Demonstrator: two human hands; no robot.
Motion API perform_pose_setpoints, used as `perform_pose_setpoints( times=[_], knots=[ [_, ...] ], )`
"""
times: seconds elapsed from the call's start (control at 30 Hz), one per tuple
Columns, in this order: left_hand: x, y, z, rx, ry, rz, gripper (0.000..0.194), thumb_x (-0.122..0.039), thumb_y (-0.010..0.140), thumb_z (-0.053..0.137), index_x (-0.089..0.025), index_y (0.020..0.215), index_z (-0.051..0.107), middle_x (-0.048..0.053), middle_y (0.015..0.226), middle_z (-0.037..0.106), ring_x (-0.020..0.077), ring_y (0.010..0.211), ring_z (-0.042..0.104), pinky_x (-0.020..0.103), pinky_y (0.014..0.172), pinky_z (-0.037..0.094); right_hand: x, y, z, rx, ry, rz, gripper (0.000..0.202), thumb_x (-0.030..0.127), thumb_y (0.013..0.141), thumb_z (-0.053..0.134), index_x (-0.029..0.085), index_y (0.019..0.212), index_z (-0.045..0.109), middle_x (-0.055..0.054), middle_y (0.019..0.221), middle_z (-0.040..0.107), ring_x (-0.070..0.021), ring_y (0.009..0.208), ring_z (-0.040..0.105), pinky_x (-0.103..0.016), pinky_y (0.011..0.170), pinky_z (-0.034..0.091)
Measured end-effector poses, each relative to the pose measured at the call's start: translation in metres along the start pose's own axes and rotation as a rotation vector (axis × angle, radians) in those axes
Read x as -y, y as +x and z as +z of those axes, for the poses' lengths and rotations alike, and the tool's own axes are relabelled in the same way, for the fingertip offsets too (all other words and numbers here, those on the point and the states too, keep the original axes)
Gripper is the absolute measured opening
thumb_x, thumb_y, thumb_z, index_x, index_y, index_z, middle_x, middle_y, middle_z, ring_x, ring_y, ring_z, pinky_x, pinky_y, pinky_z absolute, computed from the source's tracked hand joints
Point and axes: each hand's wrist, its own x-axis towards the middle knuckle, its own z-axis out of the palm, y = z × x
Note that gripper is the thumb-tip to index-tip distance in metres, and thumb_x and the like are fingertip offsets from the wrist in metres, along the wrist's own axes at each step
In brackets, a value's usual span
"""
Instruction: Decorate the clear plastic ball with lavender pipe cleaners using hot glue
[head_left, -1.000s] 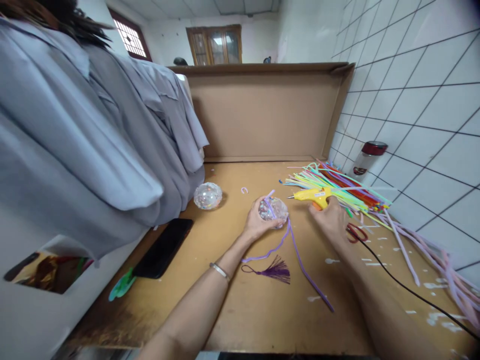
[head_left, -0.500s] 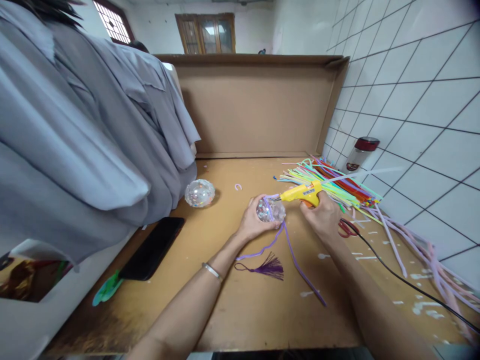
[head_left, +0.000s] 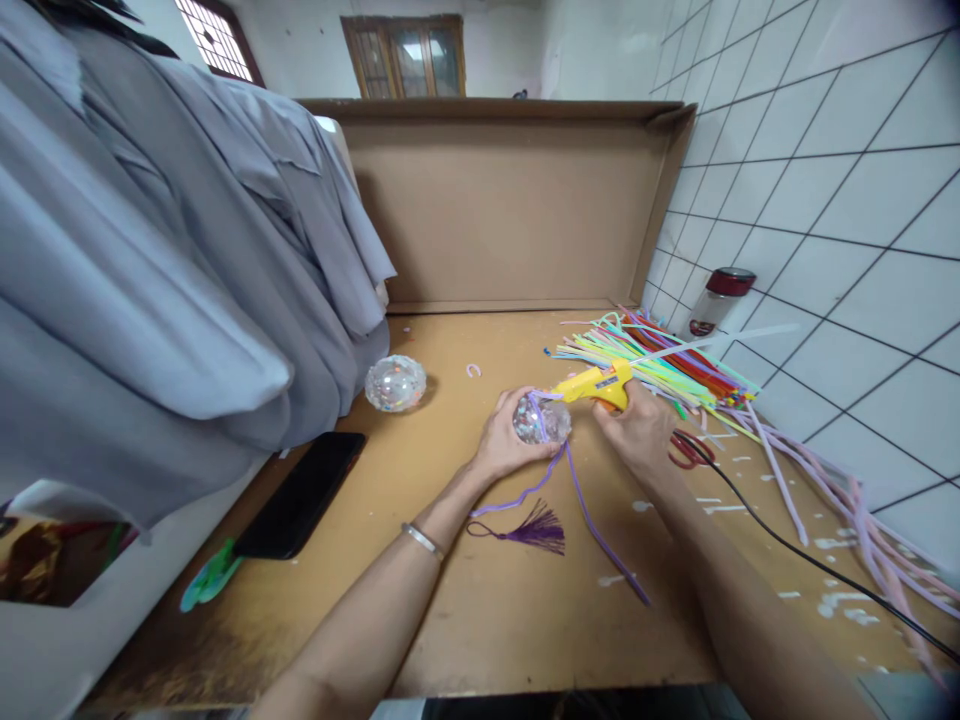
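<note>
My left hand [head_left: 504,437] is closed round a clear faceted ball [head_left: 553,424] with glittery bits, a little above the table. Purple pipe cleaners [head_left: 592,520] cross the ball and trail down onto the table. In my right hand [head_left: 639,425] is a yellow glue gun [head_left: 596,385], its nozzle at the upper edge of the ball, by the purple strand. Whether the tip touches is hard to make out. A long translucent glue stick [head_left: 720,343] juts from the gun's back. Below the ball lies a purple tassel [head_left: 536,530] with a loop.
A second clear ball [head_left: 396,384] stands left, near a black phone [head_left: 301,497]. Bundled coloured pipe cleaners [head_left: 660,355], red scissors [head_left: 691,450], a black cord [head_left: 787,555] and a lidded jar [head_left: 721,300] are right, by the tiled wall. A grey-sleeved person [head_left: 187,260] is at left.
The glue gun and my right hand have shifted slightly left, bringing the nozzle further over the ball's top edge. My left hand keeps its hold. The whole view has shifted slightly.
</note>
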Motion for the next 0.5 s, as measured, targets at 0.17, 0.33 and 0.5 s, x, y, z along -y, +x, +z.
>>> perform_pose_setpoints(
  times=[0.17, 0.33, 0.5],
  knots=[
    [-0.0012, 0.0003, -0.0003, -0.005, -0.009, 0.02, 0.084, -0.03, 0.05, 0.092, -0.034, 0.125, 0.054, 0.006, 0.123, 0.058, 0.0301, 0.115, 0.058, 0.05, 0.104, 0.046, 0.0002, -0.0001, -0.0003, 0.012, 0.012, -0.003, 0.029, 0.039, 0.078, 0.047, 0.018, 0.093, 0.06, -0.009, 0.078, 0.067, -0.0254, 0.074, 0.06, -0.03, 0.063, 0.035],
    [-0.001, 0.0005, -0.0003, 0.004, 0.02, 0.001, 0.084, -0.031, 0.05, 0.091, -0.029, 0.126, 0.053, 0.007, 0.123, 0.058, 0.0299, 0.116, 0.058, 0.049, 0.104, 0.046, 0.0002, -0.0002, 0.0001, 0.009, 0.012, -0.013, 0.029, 0.039, 0.079, 0.046, 0.018, 0.092, 0.06, -0.01, 0.078, 0.066, -0.0249, 0.074, 0.06, -0.03, 0.063, 0.035],
    [-0.0033, 0.0007, -0.0008, -0.009, -0.014, -0.006, 0.082, -0.03, 0.049, 0.092, -0.031, 0.123, 0.056, 0.007, 0.123, 0.059, 0.03, 0.116, 0.058, 0.048, 0.104, 0.047, 0.0006, -0.0005, 0.0014, -0.006, 0.01, -0.009, 0.026, 0.039, 0.078, 0.047, 0.018, 0.089, 0.06, -0.009, 0.075, 0.066, -0.0242, 0.072, 0.059, -0.03, 0.062, 0.034]
  ],
)
